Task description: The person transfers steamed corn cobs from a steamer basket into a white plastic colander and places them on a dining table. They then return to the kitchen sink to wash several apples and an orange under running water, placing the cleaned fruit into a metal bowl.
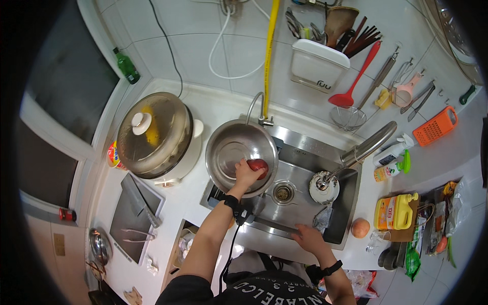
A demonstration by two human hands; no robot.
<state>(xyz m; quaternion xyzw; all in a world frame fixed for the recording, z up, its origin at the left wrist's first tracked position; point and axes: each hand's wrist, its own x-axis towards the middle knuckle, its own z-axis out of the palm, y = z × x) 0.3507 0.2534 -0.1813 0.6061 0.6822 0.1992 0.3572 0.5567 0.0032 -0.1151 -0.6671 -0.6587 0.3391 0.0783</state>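
Observation:
My left hand point(248, 174) reaches into a steel bowl point(225, 152) and grips a dark red round item point(258, 168), which looks like a fruit or a tomato. The bowl sits over the left part of a steel sink point(293, 213), under a thin curved faucet point(254, 100). My right hand point(308, 238) is at the front edge of the sink, by a long dark bar or handle point(276, 225); whether it grips this is unclear. In the sink are a drain strainer point(283, 192) and a white dish point(324, 192), with a larger faucet point(370, 143) above it.
Left of the bowl stands a steamer with a domed lid point(154, 133). A cleaver point(137, 200) lies on a cutting board point(126, 225). A peach-coloured round fruit point(360, 227), spray bottles point(392, 167) and a yellow jug point(400, 213) stand at the right. Utensils hang on the wall.

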